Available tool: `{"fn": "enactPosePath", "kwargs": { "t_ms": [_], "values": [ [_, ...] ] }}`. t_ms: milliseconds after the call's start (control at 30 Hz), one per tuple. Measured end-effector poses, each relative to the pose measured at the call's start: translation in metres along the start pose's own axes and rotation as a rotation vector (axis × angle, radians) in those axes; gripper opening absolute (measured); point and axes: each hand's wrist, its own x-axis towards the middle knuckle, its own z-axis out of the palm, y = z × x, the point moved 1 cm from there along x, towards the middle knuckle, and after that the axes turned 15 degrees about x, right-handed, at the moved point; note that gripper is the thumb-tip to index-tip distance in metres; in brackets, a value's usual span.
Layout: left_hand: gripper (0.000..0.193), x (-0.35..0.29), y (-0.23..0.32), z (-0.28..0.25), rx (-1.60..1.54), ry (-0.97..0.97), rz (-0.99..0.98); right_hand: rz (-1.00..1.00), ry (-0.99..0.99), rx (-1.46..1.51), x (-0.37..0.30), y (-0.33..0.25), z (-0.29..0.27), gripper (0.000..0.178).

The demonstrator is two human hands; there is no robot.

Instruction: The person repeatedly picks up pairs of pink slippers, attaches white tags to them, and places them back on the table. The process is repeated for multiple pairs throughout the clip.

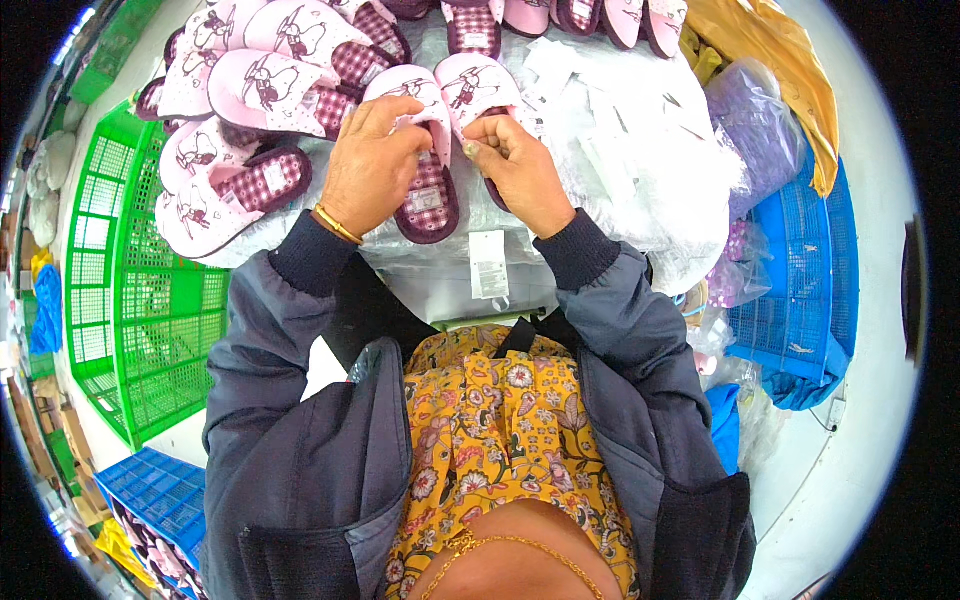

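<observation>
Side by side before me lie two pink slippers with a printed cartoon figure and plaid insoles. Over the left slipper (427,205) my left hand (375,165) is closed, thumb and fingertips brought together at the edge of its upper. My right hand (520,172) pinches at the opening of the right slipper (478,88), covering much of its insole. Whatever is between the fingertips of either hand is too small to make out. A white paper tag (489,264) lies on the clear plastic just below the hands.
Several matching slippers (270,90) are heaped at the left, with more along the far edge. White tags (610,150) lie scattered on the plastic-covered table (660,210). Green crates (150,300) stand left, a blue crate (795,260) right, with a purple plastic-wrapped bundle (757,135) nearby.
</observation>
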Motion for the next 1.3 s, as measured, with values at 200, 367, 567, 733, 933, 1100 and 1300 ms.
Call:
{"fn": "enactPosePath", "kwargs": {
  "t_ms": [200, 367, 567, 733, 933, 1100, 1300],
  "values": [
    [0.025, -0.006, -0.016, 0.03, 0.025, -0.026, 0.05, -0.198, -0.037, -0.266, -0.008, 0.001, 0.018, 0.012],
    [0.03, -0.005, -0.03, 0.04, -0.015, -0.156, 0.019, -0.111, 0.033, -0.33, -0.007, 0.005, 0.029, 0.018],
    [0.03, -0.007, -0.034, 0.046, -0.061, -0.153, -0.015, -0.148, 0.112, -0.563, -0.002, 0.007, 0.041, 0.024],
    [0.03, -0.008, -0.031, 0.046, -0.056, -0.12, -0.03, -0.176, 0.133, -0.63, 0.003, 0.011, 0.042, 0.024],
    [0.029, -0.008, -0.031, 0.047, -0.064, -0.125, -0.03, -0.233, 0.143, -0.683, 0.004, 0.014, 0.043, 0.025],
    [0.023, -0.008, -0.032, 0.048, -0.067, -0.105, -0.025, -0.379, 0.161, -0.731, 0.004, 0.016, 0.048, 0.024],
    [0.019, -0.004, -0.034, 0.058, -0.057, -0.091, -0.016, -0.438, 0.145, -0.84, 0.007, 0.013, 0.056, 0.017]
  ]
}}
